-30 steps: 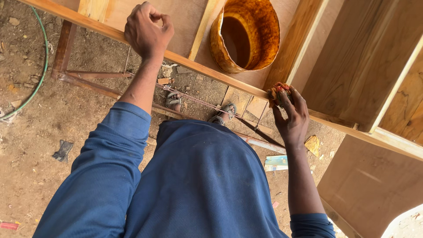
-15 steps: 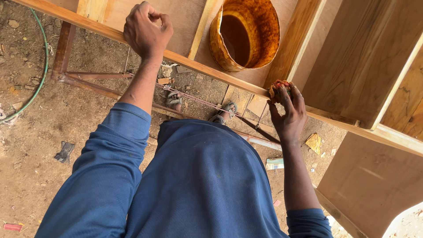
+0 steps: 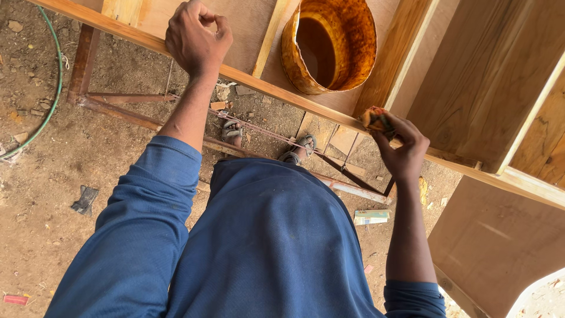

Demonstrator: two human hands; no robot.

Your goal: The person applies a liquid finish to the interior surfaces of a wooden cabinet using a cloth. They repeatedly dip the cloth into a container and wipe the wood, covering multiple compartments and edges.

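A long wooden frame rail (image 3: 282, 94) runs across the view from upper left to right. My left hand (image 3: 197, 38) grips the edge of this rail, fingers curled over it. My right hand (image 3: 400, 144) is closed on a small orange-stained pad (image 3: 375, 119) and presses it against the same rail further right. A stained, amber-coloured open container (image 3: 329, 44) stands on the plywood panel just beyond the rail, between my two hands.
A metal stand (image 3: 147, 118) holds up the wooden piece above a dirt floor. A green hose (image 3: 53, 88) curves at the left. A small box (image 3: 371, 217) lies on the ground by my right arm. More wooden panels (image 3: 488, 76) fill the right side.
My right hand with the pad has shifted slightly along the rail. My left hand has stayed on the rail's edge.
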